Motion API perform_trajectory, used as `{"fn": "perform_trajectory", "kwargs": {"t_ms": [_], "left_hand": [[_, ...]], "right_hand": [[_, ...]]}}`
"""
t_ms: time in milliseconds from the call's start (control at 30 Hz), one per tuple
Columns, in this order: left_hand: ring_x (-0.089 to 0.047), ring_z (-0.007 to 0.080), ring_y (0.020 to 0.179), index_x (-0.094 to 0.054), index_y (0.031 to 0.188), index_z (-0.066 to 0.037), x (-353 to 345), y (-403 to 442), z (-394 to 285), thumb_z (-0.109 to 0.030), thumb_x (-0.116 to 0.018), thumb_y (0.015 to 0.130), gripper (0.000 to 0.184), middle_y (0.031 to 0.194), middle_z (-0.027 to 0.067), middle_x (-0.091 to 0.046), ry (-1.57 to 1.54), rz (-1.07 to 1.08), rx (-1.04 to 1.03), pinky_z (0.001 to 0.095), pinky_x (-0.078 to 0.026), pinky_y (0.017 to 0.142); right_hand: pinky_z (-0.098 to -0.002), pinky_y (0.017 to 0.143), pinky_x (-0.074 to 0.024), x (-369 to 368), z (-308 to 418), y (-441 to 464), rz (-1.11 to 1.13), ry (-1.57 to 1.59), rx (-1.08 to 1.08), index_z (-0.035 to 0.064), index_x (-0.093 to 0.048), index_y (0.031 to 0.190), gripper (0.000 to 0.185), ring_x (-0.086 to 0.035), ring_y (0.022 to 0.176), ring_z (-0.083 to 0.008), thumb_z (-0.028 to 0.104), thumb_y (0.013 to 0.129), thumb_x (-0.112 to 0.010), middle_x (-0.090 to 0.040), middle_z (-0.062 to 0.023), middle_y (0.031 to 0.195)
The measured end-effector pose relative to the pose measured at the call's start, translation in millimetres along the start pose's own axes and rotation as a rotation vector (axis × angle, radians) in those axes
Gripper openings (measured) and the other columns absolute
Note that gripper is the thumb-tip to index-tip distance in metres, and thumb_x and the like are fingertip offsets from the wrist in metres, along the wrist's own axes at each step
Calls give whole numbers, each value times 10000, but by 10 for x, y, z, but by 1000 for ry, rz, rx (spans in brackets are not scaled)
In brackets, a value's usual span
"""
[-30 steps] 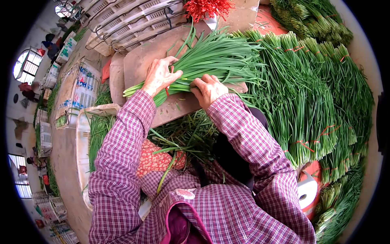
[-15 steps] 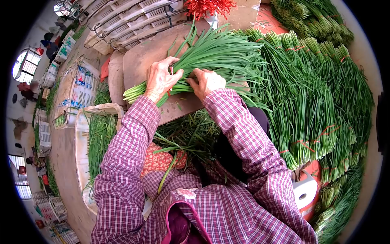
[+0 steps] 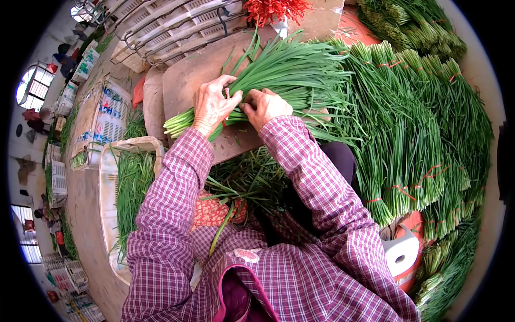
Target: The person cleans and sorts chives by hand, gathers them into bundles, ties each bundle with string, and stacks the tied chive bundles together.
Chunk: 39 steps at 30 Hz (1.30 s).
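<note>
A bunch of green garlic chives (image 3: 300, 67) lies across a worn board (image 3: 179, 80), pale stem ends to the left and leaves fanned out to the right. My left hand (image 3: 214, 104) is closed around the bunch near its stems. A thin red tie (image 3: 227, 94) shows between its thumb and forefinger, with another red bit below the hand. Just to the right, my right hand (image 3: 266, 109) has its fingers curled and pressed into the lower side of the chives. Its fingertips are partly hidden, so I cannot tell exactly which strands they grip.
Tied chive bundles (image 3: 402, 129) are heaped on the right. Red ties (image 3: 276, 9) hang at the top beside stacked white crates (image 3: 182, 27). A white tub (image 3: 109, 204) of loose chives stands at left, and trimmings (image 3: 252, 174) lie below the board. People are in the far-left background.
My right hand has slid slightly left along the bunch, closer to my left hand, and its fingers have drawn in. My left hand keeps nearly the same place and grip.
</note>
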<state>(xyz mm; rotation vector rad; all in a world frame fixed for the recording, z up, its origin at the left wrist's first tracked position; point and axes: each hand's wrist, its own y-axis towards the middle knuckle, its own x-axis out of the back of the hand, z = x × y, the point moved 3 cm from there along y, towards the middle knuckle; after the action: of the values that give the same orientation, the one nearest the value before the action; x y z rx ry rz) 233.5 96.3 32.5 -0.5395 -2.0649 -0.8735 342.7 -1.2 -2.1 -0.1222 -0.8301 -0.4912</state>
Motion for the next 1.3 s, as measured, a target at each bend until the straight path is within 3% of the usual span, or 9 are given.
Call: {"fn": "perform_trajectory", "kwargs": {"t_ms": [100,367,433,500,833,933,1033,1100,1300], "left_hand": [[-663,266,657,-695,1015,-93,-36,1,46,-239,-763,714,341,740,103,-677,-24,-91,-105,372,-521,628],[-663,271,656,-693,1012,-97,-60,0,98,-241,-764,719,334,749,112,-681,-52,-79,-67,374,-522,628],[-665,272,659,-693,1011,-98,-57,0,79,-241,-763,720,332,743,111,-680,-56,-94,-76,375,-523,631],[-699,252,793,-689,1031,-60,-42,8,62,-226,-763,729,352,892,130,-711,-18,-13,19,344,-537,720],[-696,256,804,-688,1038,-63,-21,-20,39,-242,-768,733,363,870,136,-705,-14,-40,-21,358,-536,719],[-683,260,713,-674,1051,-57,-3,-22,62,-220,-766,743,359,831,119,-706,-80,-59,-124,372,-535,664],[-676,246,789,-655,1086,-45,48,-34,80,-222,-765,762,385,896,127,-696,-151,121,-41,363,-530,710],[-659,241,894,-647,1108,-50,161,-71,13,-208,-750,788,372,974,130,-668,-243,64,-123,359,-511,765],[-559,249,892,-652,907,-46,333,-282,-191,-56,-732,728,196,911,83,-553,-142,-42,-320,382,-463,795]], "right_hand": [[-477,777,-519,-22,32,8,-40,-29,37,138,-644,1054,289,-646,907,-358,317,828,-646,-640,-153,976],[-509,704,-528,-138,-8,-23,-58,-16,112,35,-580,931,247,-648,777,-419,262,840,-610,-629,-227,897],[-494,721,-518,-146,-9,-77,-66,5,83,61,-604,920,232,-640,809,-403,277,836,-616,-638,-197,898],[-498,721,-515,-148,11,-137,-90,4,101,64,-597,932,229,-639,807,-403,271,838,-621,-633,-193,898],[-506,699,-508,-169,14,-169,-116,13,134,56,-569,910,208,-630,774,-405,246,846,-624,-623,-174,868],[-510,690,-505,-147,-8,-136,-119,-36,210,42,-553,880,208,-625,765,-407,232,838,-627,-623,-175,859],[-492,702,-533,-123,-67,-47,-31,-97,266,8,-554,925,249,-650,771,-405,238,841,-595,-638,-210,918],[-487,717,-531,-92,-117,-11,-44,-57,278,1,-568,876,239,-646,780,-408,235,834,-594,-647,-214,884],[-478,759,-523,-29,-185,101,107,-14,306,3,-629,824,268,-645,811,-404,270,813,-602,-666,-227,844]]}}
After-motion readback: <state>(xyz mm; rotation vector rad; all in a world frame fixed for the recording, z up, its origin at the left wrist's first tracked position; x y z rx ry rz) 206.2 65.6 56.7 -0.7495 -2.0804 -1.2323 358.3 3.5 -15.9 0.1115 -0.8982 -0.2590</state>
